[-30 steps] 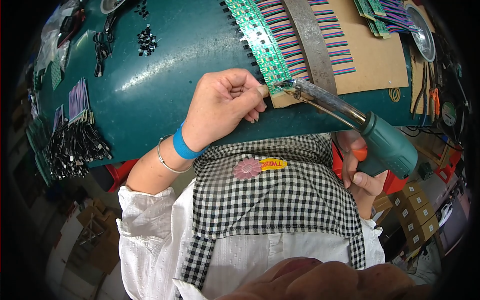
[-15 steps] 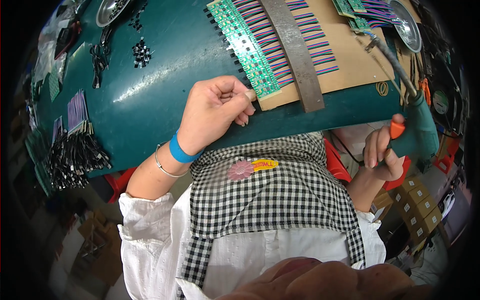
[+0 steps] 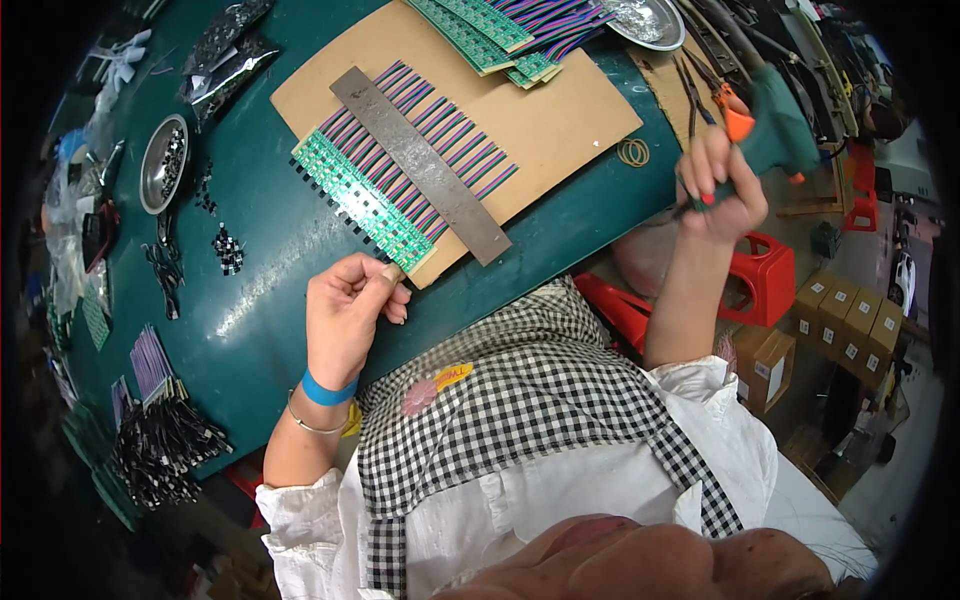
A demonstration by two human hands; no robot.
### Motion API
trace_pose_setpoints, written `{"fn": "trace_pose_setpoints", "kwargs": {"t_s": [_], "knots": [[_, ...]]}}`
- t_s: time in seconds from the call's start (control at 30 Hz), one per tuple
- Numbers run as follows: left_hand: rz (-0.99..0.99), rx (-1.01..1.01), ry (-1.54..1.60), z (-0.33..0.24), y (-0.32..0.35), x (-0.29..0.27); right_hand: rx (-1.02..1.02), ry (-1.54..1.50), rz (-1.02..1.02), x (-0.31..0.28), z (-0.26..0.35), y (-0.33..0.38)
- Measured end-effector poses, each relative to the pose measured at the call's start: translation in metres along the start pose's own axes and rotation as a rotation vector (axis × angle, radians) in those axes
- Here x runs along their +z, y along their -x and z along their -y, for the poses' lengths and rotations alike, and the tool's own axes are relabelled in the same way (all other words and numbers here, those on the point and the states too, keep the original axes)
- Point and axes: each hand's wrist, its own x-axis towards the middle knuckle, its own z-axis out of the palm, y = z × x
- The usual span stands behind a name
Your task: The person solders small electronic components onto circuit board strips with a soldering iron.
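Note:
My left hand [image 3: 352, 303] is closed, thumb and fingertips pinching the near corner of a long green circuit board panel [image 3: 362, 203]. Small black parts line the panel's left edge. Multicoloured ribbon wires [image 3: 480, 160] run from its other side, beneath a flat metal bar [image 3: 425, 165]. My right hand [image 3: 722, 190] is raised at the right, fingers curled, with an orange cover on one fingertip. A small dark green and red bit shows at its palm; what it belongs to is hidden. Long-nosed pliers [image 3: 690, 92] and an orange-handled tool [image 3: 718, 88] lie just beyond it.
Cardboard [image 3: 560, 125] lies under the panel, with more wired boards [image 3: 480, 30] stacked behind. Metal dishes [image 3: 165, 165] [image 3: 648, 22] stand left and far right. Black pieces [image 3: 228, 250], bundled cables [image 3: 165, 440] and rubber bands [image 3: 633, 152] lie on the green table. A green tool-like body [image 3: 785, 120] hangs right.
The view has turned, so the table appears shifted. My right hand has moved up and forward, closer to the tools. My left hand keeps its pinch on the panel's corner.

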Motion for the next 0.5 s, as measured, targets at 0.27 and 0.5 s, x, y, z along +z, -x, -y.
{"fn": "trace_pose_setpoints", "kwargs": {"t_s": [0.27,0.5], "knots": [[-0.018,-0.031,-0.021,0.001,-0.002,-0.006,0.026,0.289,-0.296,0.002,-0.021,-0.001],[0.011,-0.036,-0.006,-0.002,-0.008,-0.009,0.104,0.190,-0.077,0.009,-0.026,0.022]]}}
